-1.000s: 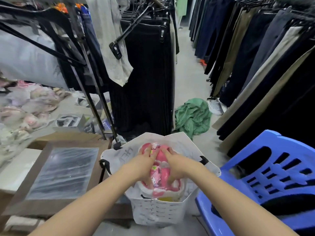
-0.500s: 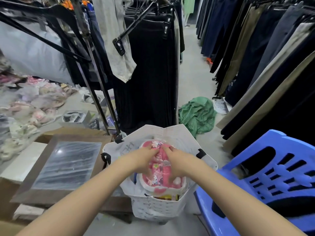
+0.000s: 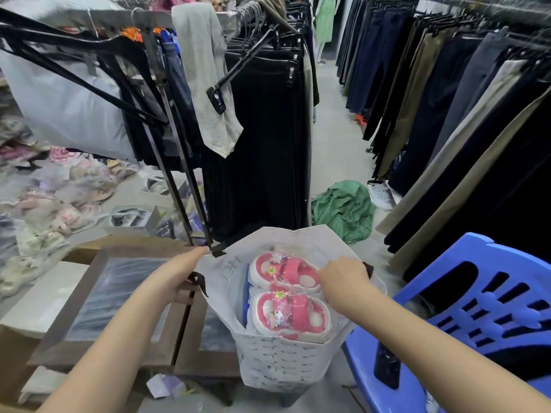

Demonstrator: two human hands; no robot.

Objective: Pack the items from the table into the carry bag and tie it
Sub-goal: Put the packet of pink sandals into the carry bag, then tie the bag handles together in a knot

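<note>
Firstly, left hand [image 3: 179,275]: gripped the carry bag [image 3: 277,362] at its left rim, fingers folded round the edge right by the black handle [image 3: 198,283].
Right hand [image 3: 346,278]: sat at the bag's right rim, fingers bent down toward the clear wrap on the pink sandals [image 3: 290,311]. Fingertips were hidden, so couldn't tell if it held wrap, rim or nothing.
Pink sandals: a pr, tops up, lay flat on the load inside the bag's mouth, approx level w/ the front rim.
Under them: a blue-and-white packet [image 3: 245,296] showed at the left side; other contents hidden.
Bag: upright, mouth wide open, btw the cardboard boxes [image 3: 119,293] & the blue chair [image 3: 477,293]. What it stood on was out of sight.
Done: prob. most of the packing, since the bag looked full to the top.
Left: handles not brought together, no knot, so the tying was all to do.
Table [image 3: 128,189]: more wrapped goods lay on it at far left; unclear if they were part of the job.
</note>
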